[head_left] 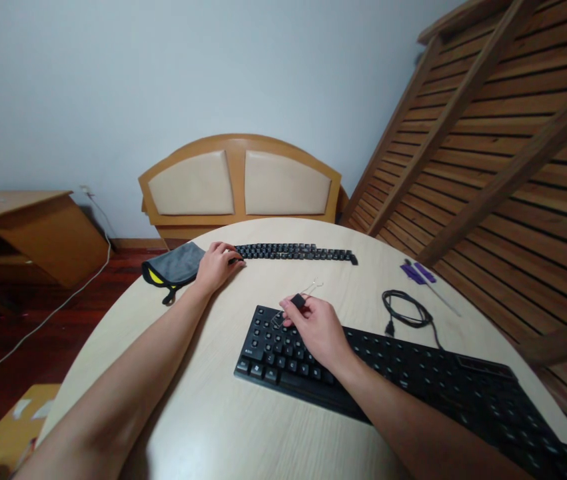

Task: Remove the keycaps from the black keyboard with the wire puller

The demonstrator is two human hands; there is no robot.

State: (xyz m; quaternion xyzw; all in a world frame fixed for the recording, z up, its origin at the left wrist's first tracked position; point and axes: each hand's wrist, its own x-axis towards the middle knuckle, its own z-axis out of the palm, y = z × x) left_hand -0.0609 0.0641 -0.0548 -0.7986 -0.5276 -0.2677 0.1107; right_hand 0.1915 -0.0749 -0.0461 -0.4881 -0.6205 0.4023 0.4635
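My right hand [313, 327] grips a keycap puller [298, 301] by its black middle, with wire loops sticking out at both ends. The puller's lower loop is over the left part of a black keyboard [288, 381]. Many key positions there are bare of caps, while the bottom rows near the left still carry theirs. At the left end of a double row of loose black keycaps [293, 252], my left hand [217, 265] rests on the table. Its thumb and fingertips close around a dark keycap [236, 261], partly hidden by the fingers.
Beside my left hand lies a grey cloth [176, 263] with yellow and black trim. A coiled black cable [408, 310] sits behind the keyboard. Farther right are purple pieces [417, 273] and a thin metal rod [440, 297]. A headboard [240, 180] stands beyond the round table [203, 393].
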